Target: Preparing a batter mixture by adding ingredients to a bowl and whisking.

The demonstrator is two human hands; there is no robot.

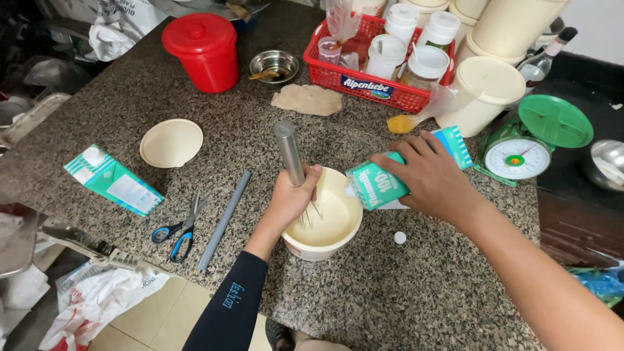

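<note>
Whisk in the bowl, carton tipped over it, centre frame.
From the head camera: the left hand (290,197) is clenched round the whisk (290,155) in the cream bowl (323,214); the right hand (429,177) grasps the green carton (398,174), spout at the rim. Scissors (179,229) lie lower left, a red basket (377,58) sits up top.

Steel whisk with a cylindrical metal handle (290,154), upright and slightly tilted, its wires dipping into pale cream-coloured liquid inside a round cream plastic bowl (338,237) standing on the speckled granite counter (403,292). Green-and-white milk carton (383,183), tipped on its side with its spout over the bowl's right rim. Small white screw cap (400,238) lies just right of the bowl.
</note>
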